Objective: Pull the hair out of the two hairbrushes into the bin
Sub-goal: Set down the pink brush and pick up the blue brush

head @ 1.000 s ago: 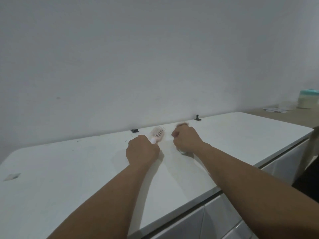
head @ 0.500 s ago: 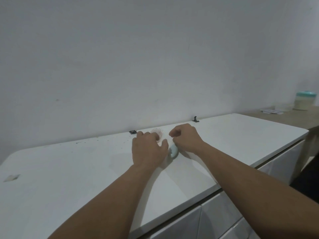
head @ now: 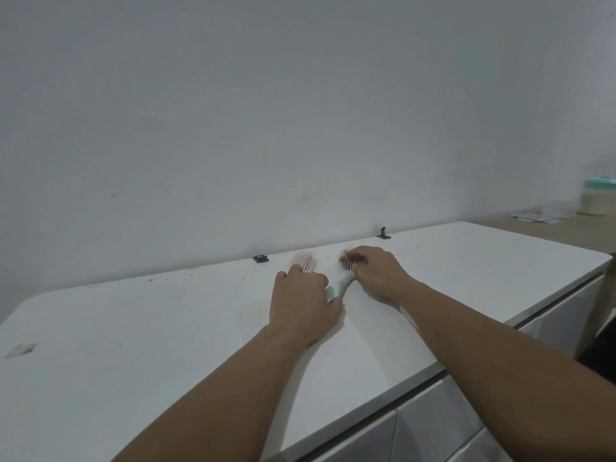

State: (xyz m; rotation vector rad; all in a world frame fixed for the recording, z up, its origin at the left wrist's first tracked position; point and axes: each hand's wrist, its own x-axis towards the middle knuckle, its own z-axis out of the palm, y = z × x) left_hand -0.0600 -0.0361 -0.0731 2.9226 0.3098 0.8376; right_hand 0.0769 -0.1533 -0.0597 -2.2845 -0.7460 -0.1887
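On the counter (head: pixel 166 345), my left hand (head: pixel 305 305) pins the blue brush (head: pixel 338 285); right hand (head: pixel 376 275) pinches its hair (head: pixel 353 258). Pink brush (head: pixel 305 261) untouched; no bin visible.

A plain grey-white wall (head: pixel 300 111) filled most of the view under dim, even light. Below it ran a white countertop (head: pixel 133 345) over white cabinet fronts (head: pixel 433 435). At far right a wooden surface (head: pixel 566 228) carried a teal-lidded jar (head: pixel 598 196).
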